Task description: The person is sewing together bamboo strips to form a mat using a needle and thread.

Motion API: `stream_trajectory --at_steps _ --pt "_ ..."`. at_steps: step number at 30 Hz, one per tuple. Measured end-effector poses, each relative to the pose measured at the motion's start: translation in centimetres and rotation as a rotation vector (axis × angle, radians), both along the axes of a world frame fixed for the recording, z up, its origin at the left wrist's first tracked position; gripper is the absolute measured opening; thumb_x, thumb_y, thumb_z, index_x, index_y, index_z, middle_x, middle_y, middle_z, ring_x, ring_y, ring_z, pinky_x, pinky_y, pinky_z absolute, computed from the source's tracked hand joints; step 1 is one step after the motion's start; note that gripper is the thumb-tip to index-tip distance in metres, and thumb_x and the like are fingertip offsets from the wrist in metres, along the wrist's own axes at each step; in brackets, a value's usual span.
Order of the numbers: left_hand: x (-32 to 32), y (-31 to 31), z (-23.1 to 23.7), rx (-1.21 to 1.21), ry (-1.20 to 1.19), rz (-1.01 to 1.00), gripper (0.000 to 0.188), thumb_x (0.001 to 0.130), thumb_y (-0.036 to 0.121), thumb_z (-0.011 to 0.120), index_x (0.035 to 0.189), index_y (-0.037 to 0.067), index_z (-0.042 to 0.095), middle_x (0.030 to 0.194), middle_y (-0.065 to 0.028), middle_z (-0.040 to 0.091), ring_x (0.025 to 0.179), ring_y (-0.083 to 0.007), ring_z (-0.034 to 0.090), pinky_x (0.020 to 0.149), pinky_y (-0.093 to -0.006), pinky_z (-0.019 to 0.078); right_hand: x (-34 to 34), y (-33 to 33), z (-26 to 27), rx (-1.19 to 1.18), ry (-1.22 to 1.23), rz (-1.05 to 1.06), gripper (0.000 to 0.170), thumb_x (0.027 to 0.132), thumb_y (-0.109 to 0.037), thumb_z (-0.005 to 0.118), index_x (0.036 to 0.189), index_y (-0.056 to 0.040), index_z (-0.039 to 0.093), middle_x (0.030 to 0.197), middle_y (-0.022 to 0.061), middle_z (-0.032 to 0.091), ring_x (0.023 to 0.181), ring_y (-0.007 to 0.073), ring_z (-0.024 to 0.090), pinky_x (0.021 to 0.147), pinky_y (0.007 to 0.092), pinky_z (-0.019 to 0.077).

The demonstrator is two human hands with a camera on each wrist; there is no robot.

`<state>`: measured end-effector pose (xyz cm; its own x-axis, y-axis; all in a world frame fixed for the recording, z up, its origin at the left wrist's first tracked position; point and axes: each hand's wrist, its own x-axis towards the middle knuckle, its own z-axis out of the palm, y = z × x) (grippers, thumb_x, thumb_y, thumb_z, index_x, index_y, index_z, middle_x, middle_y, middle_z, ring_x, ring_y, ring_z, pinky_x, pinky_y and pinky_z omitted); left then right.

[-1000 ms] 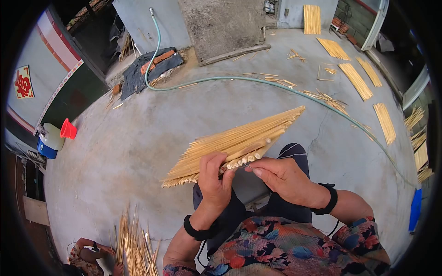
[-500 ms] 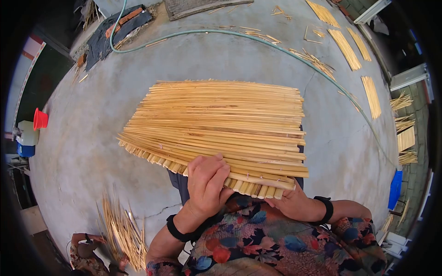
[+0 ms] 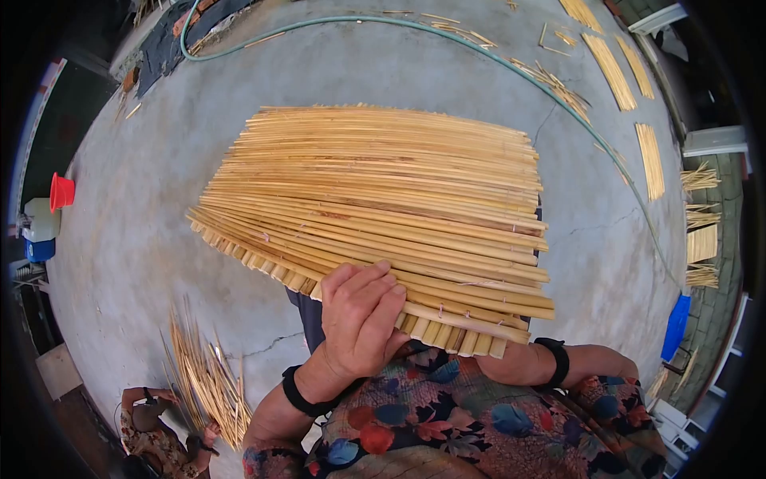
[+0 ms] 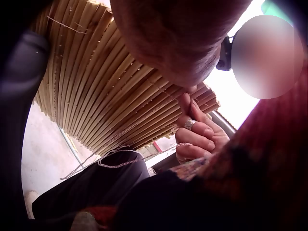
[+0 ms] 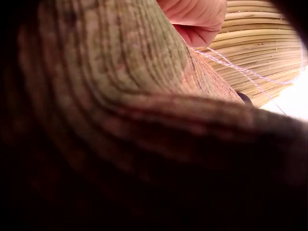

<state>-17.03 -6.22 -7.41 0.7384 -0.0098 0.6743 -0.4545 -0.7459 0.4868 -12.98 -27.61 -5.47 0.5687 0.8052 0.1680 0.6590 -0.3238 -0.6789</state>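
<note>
A mat of straight yellow reed stalks (image 3: 375,184), stitched side by side, lies across the person's lap in the head view. My left hand (image 3: 359,319) grips its near edge, fingers curled over the top beside a row of cut stalk ends. My right hand is under the mat, hidden from the head view. In the left wrist view the right hand (image 4: 199,137), with a ring, has curled fingers at the mat's underside and holds a pale thread (image 4: 122,164) that loops over the dark trouser leg. The thread (image 5: 240,69) also trails from the hand in the right wrist view.
A green hose (image 3: 383,20) curves across the concrete floor, with loose reed pieces near it. Finished reed panels (image 3: 610,72) lie at the right. A red bucket (image 3: 62,191) stands at the left. Another person (image 3: 159,427) handles a reed bundle (image 3: 209,383) at lower left.
The mat has turned from a steep tilt to lie with its broad face up, nearer the body. My right hand has passed from the edge, where it was pinching, to beneath the mat.
</note>
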Motion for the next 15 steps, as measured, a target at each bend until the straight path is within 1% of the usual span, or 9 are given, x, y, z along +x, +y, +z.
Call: stream_trajectory --at_steps 3,5,6,8,12,14,15 --pt "0.0 0.0 -0.1 -0.003 0.005 -0.002 0.041 0.082 0.032 0.058 0.104 -0.003 0.056 0.100 -0.0168 0.058 0.095 -0.0331 0.058 0.080 -0.0468 0.0416 0.1 0.0 -0.2 -0.036 0.008 0.023 0.040 0.080 -0.007 0.056 0.120 -0.0040 0.055 0.120 0.0122 0.055 0.110 0.0295 0.053 0.099 0.0414 0.0364" --pt "0.0 0.0 0.1 0.000 0.021 -0.002 0.041 0.082 0.033 0.058 0.103 -0.002 0.056 0.100 -0.0163 0.058 0.095 -0.0328 0.058 0.080 -0.0460 0.0419 0.1 0.0 0.0 -0.116 -0.198 0.034 0.040 0.081 -0.007 0.056 0.121 -0.0053 0.054 0.120 0.0111 0.055 0.110 0.0291 0.053 0.099 0.0423 0.0364" --pt "0.1 0.0 0.2 -0.001 0.025 -0.001 0.041 0.082 0.033 0.058 0.103 -0.002 0.056 0.100 -0.0163 0.058 0.095 -0.0328 0.058 0.080 -0.0460 0.0419 0.2 0.0 0.2 -0.117 -0.194 0.035 0.040 0.081 -0.007 0.056 0.121 -0.0053 0.054 0.120 0.0111 0.055 0.110 0.0291 0.053 0.099 0.0423 0.0364" --pt "0.1 0.2 0.4 -0.002 0.033 0.003 0.040 0.083 0.034 0.057 0.103 -0.001 0.056 0.099 -0.0153 0.058 0.095 -0.0323 0.058 0.079 -0.0454 0.0420 0.6 -0.1 0.7 -0.065 -0.062 0.048 0.041 0.080 -0.008 0.058 0.122 -0.0063 0.054 0.118 0.0106 0.056 0.109 0.0293 0.054 0.098 0.0414 0.0374" --pt "0.2 0.0 0.2 0.006 0.035 -0.013 0.039 0.084 0.035 0.055 0.103 0.000 0.057 0.099 -0.0144 0.058 0.094 -0.0316 0.059 0.079 -0.0450 0.0419 0.9 -0.7 1.0 -0.047 -0.059 0.086 0.043 0.079 -0.009 0.060 0.122 -0.0063 0.053 0.117 0.0108 0.056 0.108 0.0297 0.053 0.097 0.0403 0.0382" --pt "0.3 -0.1 0.0 0.019 0.005 -0.016 0.040 0.085 0.036 0.054 0.103 0.000 0.057 0.099 -0.0141 0.059 0.094 -0.0310 0.059 0.078 -0.0449 0.0417 0.7 -1.1 0.8 -0.088 0.062 0.074 0.043 0.079 -0.011 0.062 0.121 -0.0054 0.053 0.116 0.0113 0.056 0.108 0.0305 0.053 0.097 0.0391 0.0389" --pt "0.3 0.0 0.0 0.020 0.006 -0.018 0.040 0.085 0.036 0.054 0.103 0.000 0.057 0.099 -0.0141 0.059 0.094 -0.0310 0.059 0.078 -0.0449 0.0417 0.7 -1.2 0.7 -0.086 0.063 0.072 0.043 0.079 -0.011 0.062 0.121 -0.0054 0.053 0.116 0.0113 0.056 0.108 0.0305 0.053 0.097 0.0391 0.0389"
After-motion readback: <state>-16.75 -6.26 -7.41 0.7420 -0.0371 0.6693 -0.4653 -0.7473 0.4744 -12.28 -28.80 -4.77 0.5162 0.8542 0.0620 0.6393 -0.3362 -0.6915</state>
